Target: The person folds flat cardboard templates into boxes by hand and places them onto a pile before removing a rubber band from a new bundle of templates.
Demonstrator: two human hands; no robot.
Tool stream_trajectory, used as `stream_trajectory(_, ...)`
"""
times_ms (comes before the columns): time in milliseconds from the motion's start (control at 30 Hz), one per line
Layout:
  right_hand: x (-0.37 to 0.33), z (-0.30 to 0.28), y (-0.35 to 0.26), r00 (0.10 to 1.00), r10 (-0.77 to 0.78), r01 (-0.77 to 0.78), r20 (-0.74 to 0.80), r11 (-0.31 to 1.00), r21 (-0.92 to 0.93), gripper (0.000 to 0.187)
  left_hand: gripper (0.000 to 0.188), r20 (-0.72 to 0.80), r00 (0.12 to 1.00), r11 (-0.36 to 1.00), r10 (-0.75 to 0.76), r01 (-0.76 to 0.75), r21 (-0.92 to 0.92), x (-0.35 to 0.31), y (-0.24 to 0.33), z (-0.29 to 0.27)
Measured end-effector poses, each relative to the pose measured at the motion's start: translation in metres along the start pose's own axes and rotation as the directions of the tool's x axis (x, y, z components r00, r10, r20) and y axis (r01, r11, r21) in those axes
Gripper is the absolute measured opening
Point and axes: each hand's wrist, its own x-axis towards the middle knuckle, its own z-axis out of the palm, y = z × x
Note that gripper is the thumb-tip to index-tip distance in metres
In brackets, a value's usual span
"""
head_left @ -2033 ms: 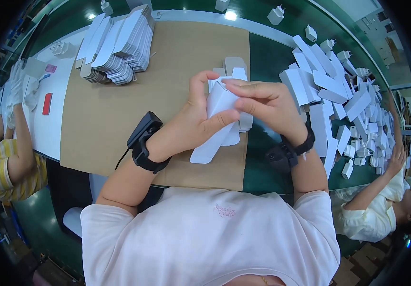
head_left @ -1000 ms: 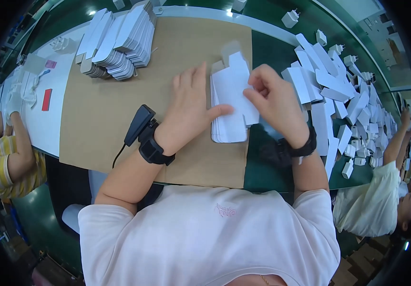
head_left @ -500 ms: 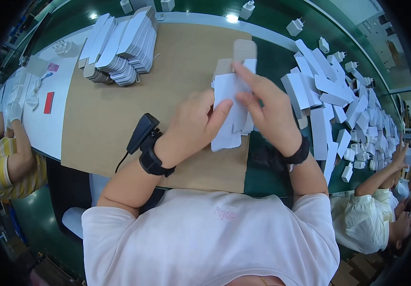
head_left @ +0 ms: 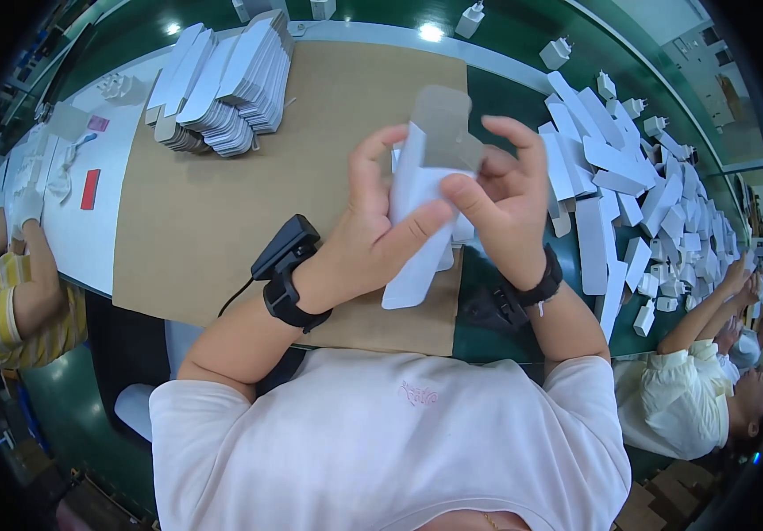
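Looking down over a green surface (head_left: 492, 88), we see a sheet of brown paper (head_left: 249, 203) covering much of its middle. Right of the paper lies a jumbled heap of white boxes (head_left: 612, 154), and on the paper's far left part sits a stack of flat cartons (head_left: 262, 80). Over the paper's right side, our left hand (head_left: 377, 217) grips a long white box (head_left: 426, 186), thumb across the front, fingers round the side. Our right hand (head_left: 514, 208) is half curled, index finger raised, thumb at the box's far end; we cannot tell whether its other fingers pinch anything. The box tilts above more white card (head_left: 462, 232), partly hidden. Its grey-lined end flap (head_left: 442, 115) stands open, pointing away from us. Smallest are the white plugs (head_left: 555, 53) near the far edge. We judge the step in hand to be shaping this box; the next move seems to call for a steady left hand while the right folds the flap in.
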Motion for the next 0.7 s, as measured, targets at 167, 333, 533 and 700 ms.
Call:
stream_trajectory(167, 0.002, -0.005, 0.014, 0.983, 0.040, -0.070, 0.180, 0.984, 0.166, 0.017, 0.049, 0.077, 0.996, 0.954, 0.040, -0.060, 0.293, 0.000, -0.004, -0.014)
stream_trajectory(333, 0.004, -0.022, 0.019, 0.978, -0.007, 0.003, 0.209, 1.000, 0.017, 0.015, 0.049, 0.068, 0.967, 0.967, -0.246, 0.250, -0.054, 0.002, 0.001, -0.007)
stream_trajectory(533, 0.004, -0.014, 0.004, 0.990, -0.050, 0.054, 0.134, 0.998, -0.024, 0.019, 0.063, 0.107, 0.972, 0.978, -0.208, 0.207, 0.020, 0.004, -0.004, -0.013)
stream_trajectory(700, 0.013, -0.030, 0.004, 0.956, 0.102, -0.101, 0.275, 0.995, -0.016, 0.026, 0.064, 0.139, 0.977, 0.979, -0.159, 0.137, 0.154, 0.004, -0.001, -0.017)
